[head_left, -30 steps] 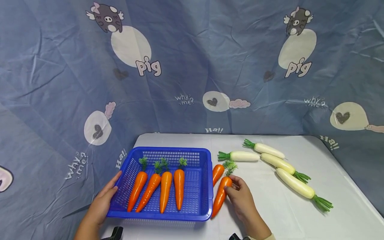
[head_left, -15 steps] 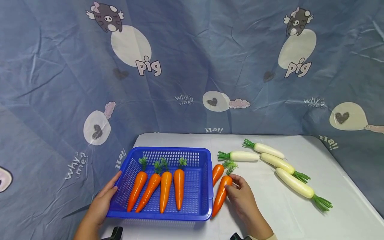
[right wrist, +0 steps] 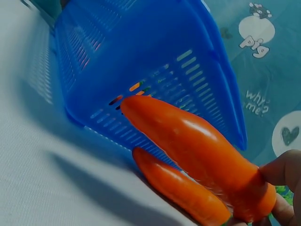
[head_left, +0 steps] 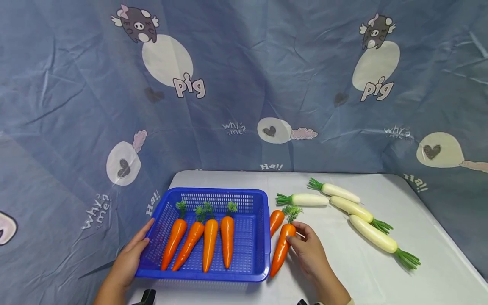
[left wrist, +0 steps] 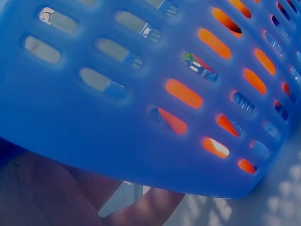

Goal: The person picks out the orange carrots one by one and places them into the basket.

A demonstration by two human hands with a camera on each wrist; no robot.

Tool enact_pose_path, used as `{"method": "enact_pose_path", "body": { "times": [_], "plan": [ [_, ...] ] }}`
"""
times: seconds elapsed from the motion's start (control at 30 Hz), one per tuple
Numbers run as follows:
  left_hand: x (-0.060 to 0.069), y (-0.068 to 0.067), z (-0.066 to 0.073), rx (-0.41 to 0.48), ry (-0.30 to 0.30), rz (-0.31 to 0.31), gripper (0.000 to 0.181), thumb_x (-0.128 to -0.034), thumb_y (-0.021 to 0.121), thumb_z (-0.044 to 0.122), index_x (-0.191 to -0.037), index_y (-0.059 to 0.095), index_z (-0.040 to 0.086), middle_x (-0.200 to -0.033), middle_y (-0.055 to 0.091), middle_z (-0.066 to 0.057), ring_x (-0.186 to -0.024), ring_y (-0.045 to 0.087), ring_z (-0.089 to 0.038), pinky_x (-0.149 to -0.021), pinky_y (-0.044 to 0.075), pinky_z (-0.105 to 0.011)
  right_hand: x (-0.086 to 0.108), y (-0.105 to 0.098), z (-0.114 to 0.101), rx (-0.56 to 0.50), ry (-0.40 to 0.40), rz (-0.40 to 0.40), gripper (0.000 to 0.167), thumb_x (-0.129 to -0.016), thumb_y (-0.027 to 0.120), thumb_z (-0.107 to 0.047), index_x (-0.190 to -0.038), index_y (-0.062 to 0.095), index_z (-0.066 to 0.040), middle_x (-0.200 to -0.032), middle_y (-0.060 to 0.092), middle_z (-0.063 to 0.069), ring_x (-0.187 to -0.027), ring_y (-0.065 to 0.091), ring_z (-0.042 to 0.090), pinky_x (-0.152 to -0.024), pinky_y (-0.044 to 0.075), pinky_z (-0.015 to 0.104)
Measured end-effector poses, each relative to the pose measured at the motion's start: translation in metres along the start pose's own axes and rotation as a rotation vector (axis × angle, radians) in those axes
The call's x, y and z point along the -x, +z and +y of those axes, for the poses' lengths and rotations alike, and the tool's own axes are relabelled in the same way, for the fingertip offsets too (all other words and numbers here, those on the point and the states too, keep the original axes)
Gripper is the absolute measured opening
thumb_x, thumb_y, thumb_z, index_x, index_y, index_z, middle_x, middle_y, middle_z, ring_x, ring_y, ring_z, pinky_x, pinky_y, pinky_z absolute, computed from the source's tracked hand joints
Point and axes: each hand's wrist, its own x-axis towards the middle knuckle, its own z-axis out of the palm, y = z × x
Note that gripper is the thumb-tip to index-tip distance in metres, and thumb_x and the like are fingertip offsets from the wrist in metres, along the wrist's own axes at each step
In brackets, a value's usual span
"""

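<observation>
An orange carrot (head_left: 283,250) with a green leafy top is pinched near its thick end by my right hand (head_left: 309,250), just right of the blue basket (head_left: 268,254). In the right wrist view the raised carrot (right wrist: 197,146) slants in front of the basket wall, above another carrot (right wrist: 181,188) lying on the cloth. My left hand (head_left: 129,254) rests against the basket's left rim with index finger and thumb extended; its other fingers are largely hidden. Several carrots (head_left: 211,245) lie side by side inside the basket, tips toward me.
Several white radishes (head_left: 375,233) with green stems lie to the right on the white table (head_left: 381,275). The other loose carrot (head_left: 277,220) sits close to the basket's right wall, partly hidden. A blue printed cloth (head_left: 236,84) hangs behind.
My right hand and the pinched carrot have shifted very slightly to the right. The left hand and the basket stay in place.
</observation>
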Motion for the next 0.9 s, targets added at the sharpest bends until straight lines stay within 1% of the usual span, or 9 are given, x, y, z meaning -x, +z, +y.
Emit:
{"method": "enact_pose_path", "body": {
  "times": [0.13, 0.23, 0.3, 0.37, 0.47, 0.63, 0.77, 0.9],
  "plan": [
    [0.001, -0.001, -0.001, -0.001, 0.005, 0.009, 0.057, -0.1147, 0.025, 0.021, -0.170, 0.013, 0.028, -0.176, -0.006, -0.011, -0.160, -0.002, -0.045, -0.122, 0.006, -0.070, 0.001, -0.001, -0.005, 0.051, -0.031, 0.002, 0.048, -0.091, 0.069, 0.004, -0.138, 0.057, 0.003, -0.138, 0.057, 0.020, -0.112, 0.059, 0.023, -0.085, 0.056, 0.021],
    [0.002, 0.000, 0.000, -0.012, 0.012, 0.010, 0.056, -0.1150, 0.024, 0.021, -0.170, 0.013, 0.028, -0.176, -0.004, -0.012, -0.159, 0.003, -0.043, -0.123, 0.014, -0.064, 0.004, -0.002, -0.010, 0.079, -0.032, 0.011, 0.049, -0.091, 0.070, 0.004, -0.138, 0.057, 0.002, -0.138, 0.059, 0.020, -0.113, 0.059, 0.022, -0.085, 0.056, 0.021],
    [0.003, 0.001, 0.000, -0.014, 0.013, 0.009, 0.056, -0.1150, 0.024, 0.021, -0.170, 0.012, 0.028, -0.176, -0.004, -0.013, -0.159, 0.002, -0.044, -0.123, 0.014, -0.064, 0.005, -0.004, -0.013, 0.080, -0.027, 0.009, 0.049, -0.092, 0.070, 0.003, -0.139, 0.056, 0.002, -0.135, 0.061, 0.020, -0.112, 0.061, 0.021, -0.084, 0.056, 0.021],
    [0.003, 0.002, 0.001, -0.011, 0.019, 0.009, 0.056, -0.1150, 0.024, 0.021, -0.170, 0.013, 0.028, -0.176, -0.003, -0.013, -0.159, 0.002, -0.044, -0.123, 0.014, -0.066, 0.006, -0.005, -0.016, 0.058, -0.016, 0.003, 0.050, -0.092, 0.069, 0.004, -0.140, 0.055, 0.002, -0.132, 0.062, 0.019, -0.109, 0.062, 0.018, -0.084, 0.056, 0.022],
    [0.003, 0.004, 0.002, 0.006, 0.022, 0.010, 0.057, -0.1143, 0.025, 0.019, -0.170, 0.014, 0.028, -0.176, -0.005, -0.014, -0.159, -0.001, -0.047, -0.122, 0.007, -0.071, 0.006, -0.007, -0.020, -0.002, -0.008, -0.013, 0.051, -0.093, 0.067, 0.005, -0.141, 0.052, 0.004, -0.128, 0.062, 0.017, -0.106, 0.063, 0.016, -0.086, 0.057, 0.023],
    [0.004, 0.005, 0.001, 0.017, 0.014, 0.016, 0.057, -0.1137, 0.023, 0.017, -0.170, 0.014, 0.026, -0.176, -0.002, -0.016, -0.159, 0.004, -0.047, -0.122, 0.011, -0.070, 0.009, -0.008, -0.027, -0.086, 0.005, -0.029, 0.050, -0.093, 0.065, 0.008, -0.141, 0.049, 0.006, -0.124, 0.060, 0.013, -0.104, 0.064, 0.017, -0.087, 0.057, 0.024],
    [0.005, 0.005, 0.001, 0.010, 0.010, 0.023, 0.057, -0.1137, 0.024, 0.017, -0.169, 0.015, 0.025, -0.176, -0.002, -0.014, -0.159, 0.002, -0.046, -0.122, 0.010, -0.070, 0.011, -0.007, -0.032, -0.110, 0.011, -0.047, 0.049, -0.094, 0.064, 0.007, -0.140, 0.049, 0.005, -0.126, 0.057, 0.014, -0.106, 0.064, 0.020, -0.089, 0.057, 0.026],
    [0.003, 0.004, 0.001, -0.002, -0.004, 0.028, 0.057, -0.1139, 0.025, 0.019, -0.169, 0.014, 0.028, -0.177, -0.004, -0.011, -0.160, -0.002, -0.045, -0.122, 0.006, -0.071, 0.013, -0.005, -0.038, -0.115, 0.008, -0.060, 0.049, -0.094, 0.064, 0.006, -0.141, 0.049, 0.005, -0.131, 0.055, 0.014, -0.107, 0.065, 0.019, -0.092, 0.057, 0.026]
  ]
}}
